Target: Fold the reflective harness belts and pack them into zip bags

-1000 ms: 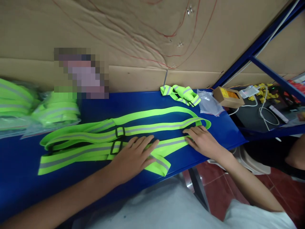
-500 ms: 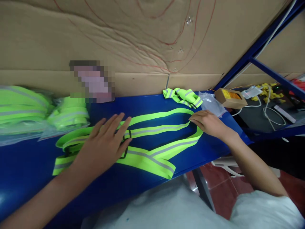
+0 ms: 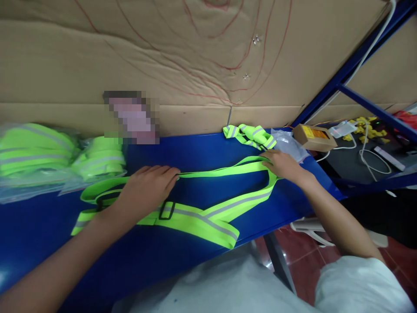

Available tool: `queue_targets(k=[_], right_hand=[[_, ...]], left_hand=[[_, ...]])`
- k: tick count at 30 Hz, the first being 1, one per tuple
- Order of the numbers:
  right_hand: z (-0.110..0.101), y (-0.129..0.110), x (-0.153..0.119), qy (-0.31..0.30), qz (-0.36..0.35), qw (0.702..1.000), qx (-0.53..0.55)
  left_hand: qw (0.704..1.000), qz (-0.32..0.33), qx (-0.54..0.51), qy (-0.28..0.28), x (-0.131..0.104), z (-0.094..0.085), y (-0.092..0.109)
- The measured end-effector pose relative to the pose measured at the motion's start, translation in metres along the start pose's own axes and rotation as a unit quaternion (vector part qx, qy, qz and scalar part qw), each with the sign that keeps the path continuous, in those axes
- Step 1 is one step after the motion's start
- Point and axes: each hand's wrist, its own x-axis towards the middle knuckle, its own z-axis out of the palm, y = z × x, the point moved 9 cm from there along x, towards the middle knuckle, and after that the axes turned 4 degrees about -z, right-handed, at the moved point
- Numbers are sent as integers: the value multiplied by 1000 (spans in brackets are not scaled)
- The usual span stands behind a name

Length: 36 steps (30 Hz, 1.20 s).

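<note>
Right of the bagged straps (image 3: 97, 161), our left hand (image 3: 148, 187) pinches the green strap (image 3: 211, 228), looped across the middle of the desk (image 3: 182, 152); a hard pull could snag its loops on the black buckle (image 3: 172, 210). Farther right, its folded bend lies near the front edge and could slip over if tugged, though the blue stretch behind gives us room. Our right hand (image 3: 282, 165) grips the far loop, close to the bundle (image 3: 257, 134) and plastic bag (image 3: 288, 145), which a wide sweep could catch.
</note>
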Motion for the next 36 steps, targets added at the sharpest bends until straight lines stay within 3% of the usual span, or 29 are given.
queue_targets(k=[10,14,19,22,26,29,33,36], right_hand=[[11,23,-1,19,-63,991,118],[15,22,-13,-11,-84,983,160],[17,40,-38,-92,-1,975,203],[5,48,-55,-92,50,981,161],[-22,39,-68,-37,101,987,117],[-35,21,-67,2,104,984,147],[-36,0,-56,16,75,974,215],[-27,-5,-49,-3,64,980,186]], left_hand=[[996,46,56,51,-12,-9,0],[994,58,76,56,-14,-9,2],[996,41,50,59,-12,-9,-1],[996,45,49,67,-13,-9,-1],[994,47,67,73,-15,-9,1],[994,47,70,73,-15,-9,1],[994,44,69,68,-18,-11,2],[996,41,56,60,-20,-10,3]])
